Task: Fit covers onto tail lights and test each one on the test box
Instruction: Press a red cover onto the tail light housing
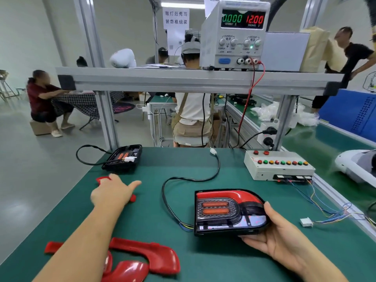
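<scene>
While our right grip (270,237) curls round the right end of the tail light (227,212), whose fitted cover (234,193) is already on, near the middle of the green bench (183,251), our left grip (110,193) lies over a loose red cover (100,180). We cannot tell whether its fingers close. The test box (278,167) stands apart at the far right.

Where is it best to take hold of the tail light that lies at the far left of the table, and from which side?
Probably by the black housing's right edge, coming from the right and above. The far tail light lies flat; its cable loops out to the left and its white plug rests on top, so the right side is free.
</scene>
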